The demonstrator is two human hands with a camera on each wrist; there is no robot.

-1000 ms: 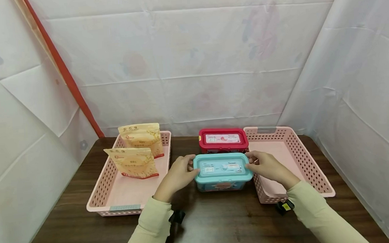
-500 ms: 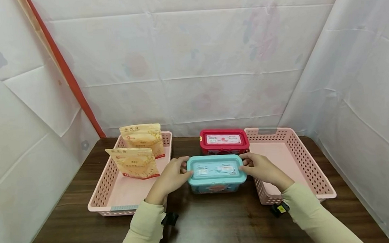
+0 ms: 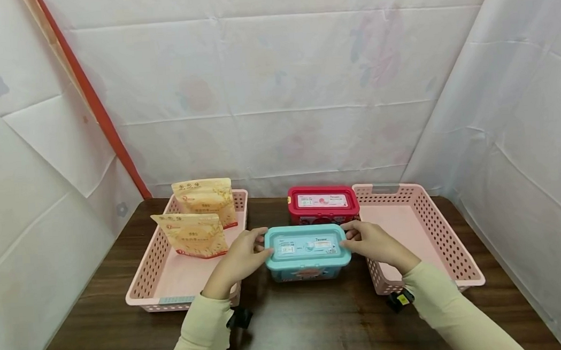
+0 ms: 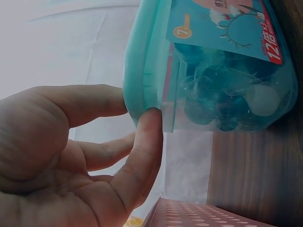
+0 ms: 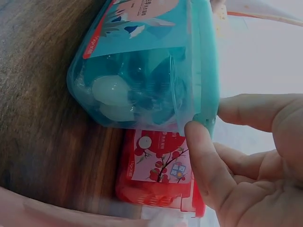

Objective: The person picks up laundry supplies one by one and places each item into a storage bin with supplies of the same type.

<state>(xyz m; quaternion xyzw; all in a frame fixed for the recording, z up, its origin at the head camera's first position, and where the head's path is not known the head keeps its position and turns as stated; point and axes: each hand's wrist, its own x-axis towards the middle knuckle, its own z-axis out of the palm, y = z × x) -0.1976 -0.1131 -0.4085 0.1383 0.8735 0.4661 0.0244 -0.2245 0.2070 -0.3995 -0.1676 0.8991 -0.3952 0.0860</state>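
Note:
A lidded teal tub (image 3: 308, 249) of laundry pods sits at the middle of the table, on or very close to the wood. My left hand (image 3: 239, 258) grips the left end of its lid, thumb on top and fingers under the rim, as the left wrist view shows on the lid (image 4: 142, 71). At the other end, my right hand (image 3: 377, 242) pinches the rim the same way. Through the clear wall of the tub (image 5: 137, 80), blue and white pods show. Just behind it stands a similar red tub (image 3: 323, 204), partly hidden.
On the left, a pink perforated basket (image 3: 144, 274) holds two yellow pouches (image 3: 192, 235) standing upright. Another pink basket (image 3: 445, 229) lies at the right, under the right forearm's reach. A white patterned cloth (image 3: 275, 89) hangs behind the dark wooden table (image 3: 313, 323).
Both hands have moved the teal tub left and slightly towards me, away from the right basket, with the same grip. The red tub, baskets and pouches have stayed in place.

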